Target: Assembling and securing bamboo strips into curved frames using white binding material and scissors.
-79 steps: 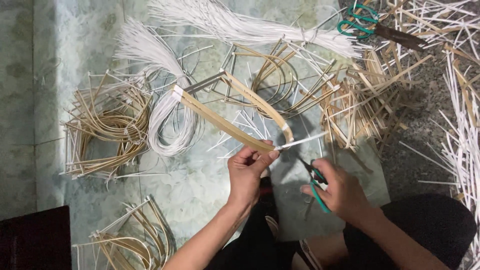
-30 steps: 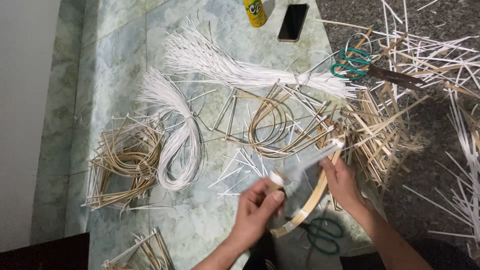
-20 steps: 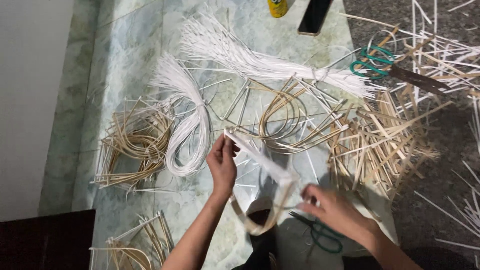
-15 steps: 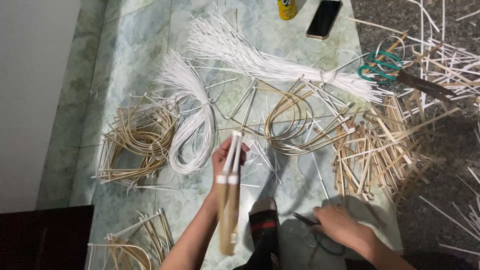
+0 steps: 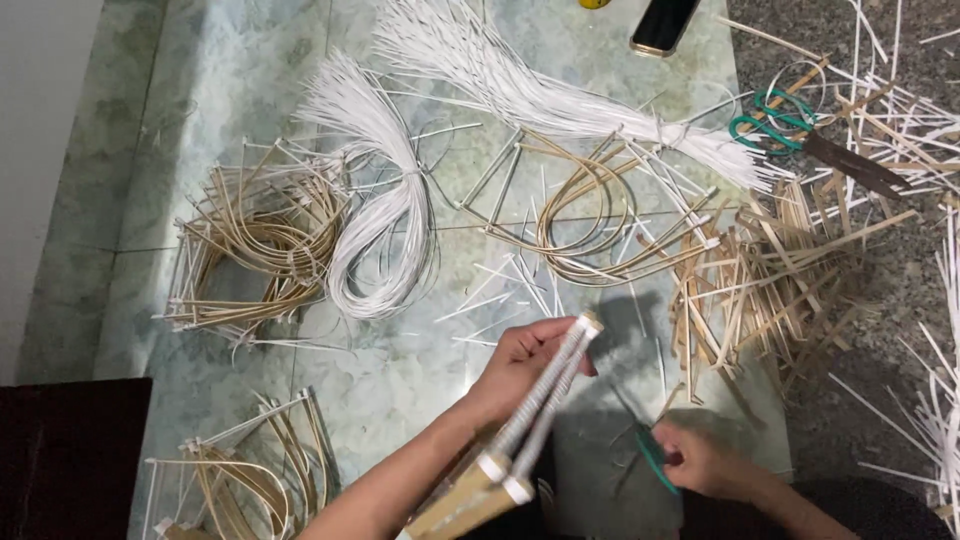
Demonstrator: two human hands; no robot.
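My left hand (image 5: 524, 360) grips a folded bamboo strip piece (image 5: 520, 440) wrapped in white binding, its two ends side by side and pointing up and right. My right hand (image 5: 702, 462) rests low on the floor and closes on small green-handled scissors (image 5: 652, 460), mostly hidden under the fingers. Short white offcuts (image 5: 510, 285) lie just beyond my left hand.
A hank of white strips (image 5: 385, 215) and a heap of bent bamboo pieces (image 5: 250, 240) lie at left. More bent pieces (image 5: 240, 470) sit at lower left. Loose bamboo slats (image 5: 780, 270), large green scissors (image 5: 790, 125), a long white bundle (image 5: 520, 80) and a dark phone (image 5: 662, 22) lie to the right and top.
My left hand drew the bent strip piece toward me and folded its ends together. My right hand let go of it, dropped to the floor and took the small scissors.
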